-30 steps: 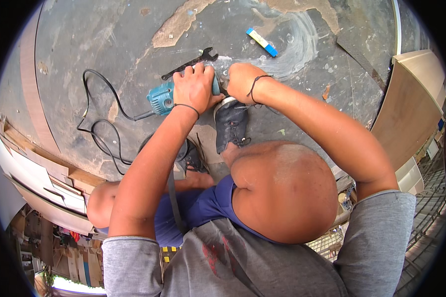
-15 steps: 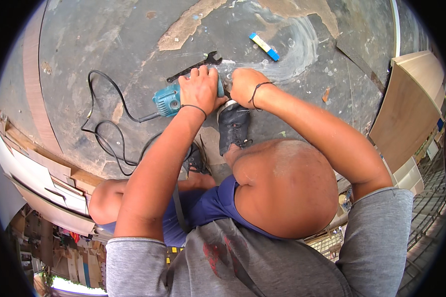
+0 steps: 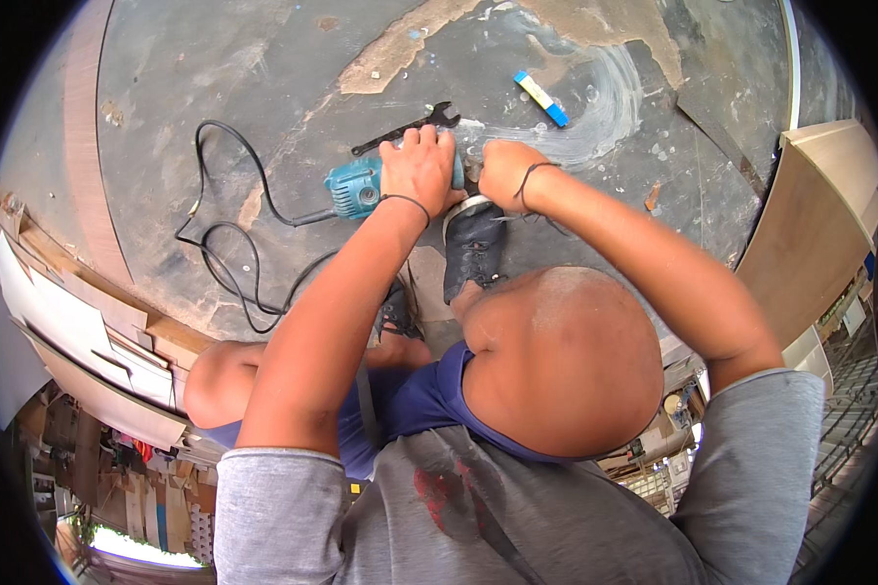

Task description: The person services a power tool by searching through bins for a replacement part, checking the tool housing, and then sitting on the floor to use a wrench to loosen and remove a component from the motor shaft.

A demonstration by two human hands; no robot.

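Observation:
A teal corded power tool lies on its side on the floor in front of my feet. My left hand is wrapped over its body and holds it down. Close by at the tool's right end, my right hand is closed in a fist; whatever it grips is hidden by the fingers. Just under that hand is the toe of a dark shoe. Beyond my left hand lies a black open-ended spanner, partly behind the fingers.
A black cord loops across the floor to the left. Farther off lies a small blue-and-yellow box. Wooden panels lean at the right, and stacked boards stand at the left. The grey floor has worn patches.
The whole view has shifted, so the scene sits slightly farther right. Both hands keep about the same place at the tool.

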